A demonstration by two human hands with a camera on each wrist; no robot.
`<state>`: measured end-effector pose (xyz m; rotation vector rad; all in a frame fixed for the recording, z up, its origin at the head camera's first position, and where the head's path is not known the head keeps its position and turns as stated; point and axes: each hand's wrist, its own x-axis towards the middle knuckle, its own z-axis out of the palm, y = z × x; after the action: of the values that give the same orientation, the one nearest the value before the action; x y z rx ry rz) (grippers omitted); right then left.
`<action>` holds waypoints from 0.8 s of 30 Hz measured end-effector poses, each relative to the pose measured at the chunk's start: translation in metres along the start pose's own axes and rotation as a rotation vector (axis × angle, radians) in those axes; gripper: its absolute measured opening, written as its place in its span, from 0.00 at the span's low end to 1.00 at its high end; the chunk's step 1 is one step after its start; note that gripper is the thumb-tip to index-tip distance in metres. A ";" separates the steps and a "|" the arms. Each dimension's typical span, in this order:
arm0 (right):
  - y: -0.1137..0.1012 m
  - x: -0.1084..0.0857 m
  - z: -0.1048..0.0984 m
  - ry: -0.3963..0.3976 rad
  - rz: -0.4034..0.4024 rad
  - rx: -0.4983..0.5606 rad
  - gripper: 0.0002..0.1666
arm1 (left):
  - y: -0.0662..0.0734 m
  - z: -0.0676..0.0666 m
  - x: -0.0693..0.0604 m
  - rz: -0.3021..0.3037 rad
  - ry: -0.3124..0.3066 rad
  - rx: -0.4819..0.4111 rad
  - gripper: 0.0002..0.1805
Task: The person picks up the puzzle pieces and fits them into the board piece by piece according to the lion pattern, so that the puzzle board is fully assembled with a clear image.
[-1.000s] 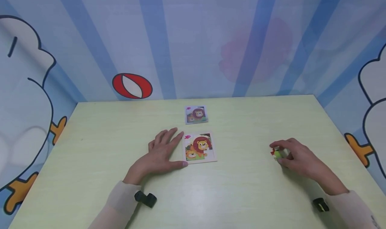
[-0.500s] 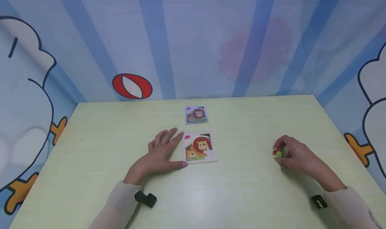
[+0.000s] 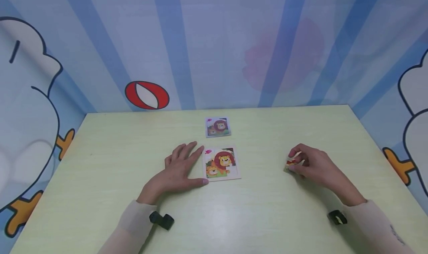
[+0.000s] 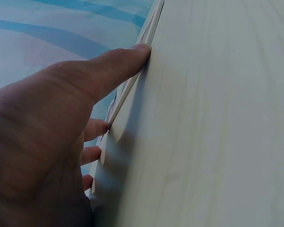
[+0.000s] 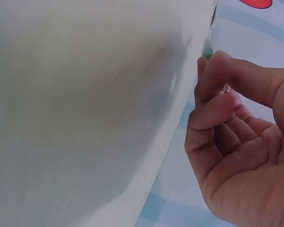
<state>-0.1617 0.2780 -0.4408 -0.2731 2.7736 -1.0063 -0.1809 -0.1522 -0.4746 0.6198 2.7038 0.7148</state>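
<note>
A square lion jigsaw puzzle (image 3: 223, 179) lies flat mid-table in the head view, with a white bare patch at the picture's lower right. My left hand (image 3: 177, 172) rests beside it, fingers spread, the thumb and index fingertip at its left edge. In the left wrist view the thumb (image 4: 116, 66) touches the board's thin edge. To the right, my right hand (image 3: 317, 166) pinches a small puzzle piece (image 3: 287, 166) between thumb and fingers, just above the table. Only a green tip of the piece (image 5: 208, 50) shows in the right wrist view; the fingers hide most of it.
Behind the puzzle lies a smaller card (image 3: 218, 127) with the same lion picture. The pale wooden table (image 3: 267, 217) ends at a striped blue backdrop (image 3: 217, 53). Each wrist wears a dark camera, such as the left wrist camera (image 3: 161, 220).
My right hand first shifts slightly, then moves left toward the puzzle with the puzzle piece, whose visible face turns from green and red to mostly red and pale. The left hand stays still.
</note>
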 end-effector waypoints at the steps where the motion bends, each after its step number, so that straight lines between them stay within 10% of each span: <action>1: -0.003 0.002 0.001 -0.002 -0.002 0.011 0.14 | 0.000 0.000 0.000 0.000 0.000 0.000 0.58; 24: -0.069 0.043 0.034 -0.142 -0.087 0.169 0.13 | 0.000 -0.001 0.000 0.001 -0.002 -0.002 0.58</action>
<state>-0.1884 0.1951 -0.4263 -0.4266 2.5515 -1.1851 -0.1810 -0.1524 -0.4737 0.6211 2.7010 0.7166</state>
